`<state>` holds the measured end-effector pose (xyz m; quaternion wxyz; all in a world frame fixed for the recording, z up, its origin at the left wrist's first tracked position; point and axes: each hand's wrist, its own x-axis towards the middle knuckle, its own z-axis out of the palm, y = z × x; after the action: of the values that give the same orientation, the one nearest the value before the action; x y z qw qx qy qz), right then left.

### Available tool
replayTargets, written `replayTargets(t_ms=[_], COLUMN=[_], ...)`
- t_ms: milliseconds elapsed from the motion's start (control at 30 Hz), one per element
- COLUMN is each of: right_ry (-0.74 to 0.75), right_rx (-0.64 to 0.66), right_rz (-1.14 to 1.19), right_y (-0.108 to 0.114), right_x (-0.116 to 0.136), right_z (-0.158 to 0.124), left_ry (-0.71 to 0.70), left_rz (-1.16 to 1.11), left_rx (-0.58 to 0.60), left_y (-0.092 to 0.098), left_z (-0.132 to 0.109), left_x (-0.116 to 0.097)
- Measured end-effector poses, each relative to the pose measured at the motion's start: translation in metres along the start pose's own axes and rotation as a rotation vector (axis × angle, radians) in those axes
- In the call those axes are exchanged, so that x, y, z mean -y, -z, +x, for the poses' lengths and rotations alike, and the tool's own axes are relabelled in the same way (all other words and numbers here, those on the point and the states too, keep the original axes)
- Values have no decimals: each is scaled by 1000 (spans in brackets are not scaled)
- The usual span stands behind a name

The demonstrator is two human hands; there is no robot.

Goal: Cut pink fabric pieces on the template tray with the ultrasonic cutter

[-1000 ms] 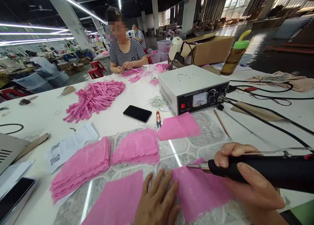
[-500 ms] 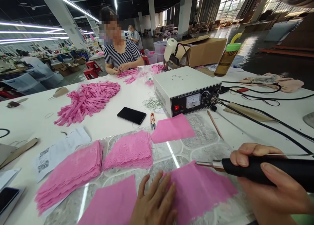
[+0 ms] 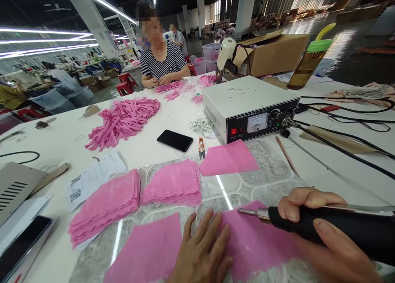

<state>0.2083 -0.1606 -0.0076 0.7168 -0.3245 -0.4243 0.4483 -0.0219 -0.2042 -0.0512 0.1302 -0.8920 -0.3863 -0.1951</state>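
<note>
My left hand [image 3: 202, 250] lies with its fingers spread on the left part of a pink fabric piece [image 3: 249, 250], pressing it to the patterned mat [image 3: 262, 157]. My right hand [image 3: 327, 229] is closed round a black-handled ultrasonic welding pen [image 3: 308, 217], whose metal tip is over the piece's upper edge; whether it touches I cannot tell. Left of my left hand lies another flat pink piece [image 3: 148, 250]. Beyond are two stacks of pink pieces with scalloped edges, a left stack [image 3: 106, 205] and a middle stack [image 3: 174, 182], and a single pink piece [image 3: 230, 157].
A grey control box [image 3: 249, 106] with a meter and cables stands behind the mat. Near it lie orange thread snips [image 3: 201, 148], a phone [image 3: 175, 140], rubber bands [image 3: 200, 126] and a pink strip pile [image 3: 126, 120]. A co-worker in a striped top [image 3: 163, 65] sits across the table.
The pen tip has moved left along the upper edge of the fabric. The view has shifted, so the table's things appear farther right. My left hand stays on the fabric.
</note>
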Motion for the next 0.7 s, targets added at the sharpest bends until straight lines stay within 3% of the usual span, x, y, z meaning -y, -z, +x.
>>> replayTargets(t_ms=[367, 600, 700], right_ry=[39, 69, 62], right_rx=[67, -190, -196], right_rz=[-35, 4, -7], right_y=[3, 14, 18], right_x=[-6, 0, 0], right_z=[2, 10, 10], left_ry=[8, -5, -13], left_rz=[-21, -1, -10], left_rx=[-17, -16, -32], left_y=[-1, -3, -3], left_z=[1, -1, -1], left_x=[0, 1, 2])
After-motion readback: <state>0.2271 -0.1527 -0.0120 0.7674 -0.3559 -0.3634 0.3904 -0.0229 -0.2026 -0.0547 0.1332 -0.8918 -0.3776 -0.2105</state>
